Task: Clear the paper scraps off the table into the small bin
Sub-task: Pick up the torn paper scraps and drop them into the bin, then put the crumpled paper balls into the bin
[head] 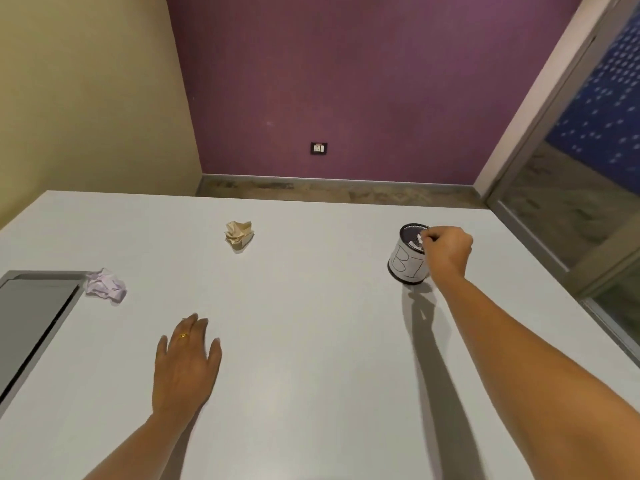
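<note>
— So which step is the person on?

— Dropping, it seems. The right hand (pixel 446 251) hangs at the mouth of the small bin (pixel 407 263). Its fingers are curled in tight, and thumb and forefinger pinch a white scrap (pixel 420 237) just over the rim.

— And the other of the two hands?

— The left hand (pixel 185 365) lies flat on the surface (pixel 311 341), fingers straight and a little spread, holding nothing.

— What is left to clear?

— Two crumpled balls. A beige scrap (pixel 239 235) sits towards the far middle, well apart from the bin. A lilac scrap (pixel 105 286) lies at the left, by the corner of a grey panel (pixel 34 317); whether it touches the panel cannot be told.

— Next move?

— Probably releasing the pinch so the white piece falls inside, without nudging the bin, which looks light. After that, likely a reach across for the beige ball. The left hand is nearer the lilac one.
</note>
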Tool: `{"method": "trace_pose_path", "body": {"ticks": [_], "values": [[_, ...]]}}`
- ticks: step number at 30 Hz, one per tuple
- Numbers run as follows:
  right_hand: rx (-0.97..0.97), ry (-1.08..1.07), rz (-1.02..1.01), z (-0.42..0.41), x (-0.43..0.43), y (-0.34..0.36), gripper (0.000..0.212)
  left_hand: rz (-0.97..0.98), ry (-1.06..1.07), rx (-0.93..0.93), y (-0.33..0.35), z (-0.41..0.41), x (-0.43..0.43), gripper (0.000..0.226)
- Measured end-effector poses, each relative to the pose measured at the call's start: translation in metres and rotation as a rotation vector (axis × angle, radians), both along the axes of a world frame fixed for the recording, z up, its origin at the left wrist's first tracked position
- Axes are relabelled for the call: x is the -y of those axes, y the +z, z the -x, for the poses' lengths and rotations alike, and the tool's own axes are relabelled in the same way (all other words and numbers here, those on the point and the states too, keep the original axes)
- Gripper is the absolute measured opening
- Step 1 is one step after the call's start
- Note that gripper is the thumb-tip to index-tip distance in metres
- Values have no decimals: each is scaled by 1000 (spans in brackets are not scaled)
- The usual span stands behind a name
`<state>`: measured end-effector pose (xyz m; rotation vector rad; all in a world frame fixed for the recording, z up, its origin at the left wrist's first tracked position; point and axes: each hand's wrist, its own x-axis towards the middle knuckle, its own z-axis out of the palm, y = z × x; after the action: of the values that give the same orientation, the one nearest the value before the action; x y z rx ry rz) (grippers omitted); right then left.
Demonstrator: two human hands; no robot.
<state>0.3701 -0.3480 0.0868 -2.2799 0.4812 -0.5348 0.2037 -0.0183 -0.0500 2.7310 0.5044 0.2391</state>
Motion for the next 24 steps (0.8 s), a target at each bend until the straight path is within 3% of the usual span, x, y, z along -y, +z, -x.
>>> {"method": "trace_pose_path", "body": {"ticks": [8,15,21,24], "values": [[-92,88,51,-40,17,-17,26,16,70,14,-4,-5,-1,40],[-197,223,363,-42,18,-25,42,9,74,15,-4,-5,0,39],[-136,167,451,-44,15,-23,24,13,80,12,-3,-5,0,39],[-165,93,382,-47,10,-18,19,16,83,14,-1,-5,2,40]]}}
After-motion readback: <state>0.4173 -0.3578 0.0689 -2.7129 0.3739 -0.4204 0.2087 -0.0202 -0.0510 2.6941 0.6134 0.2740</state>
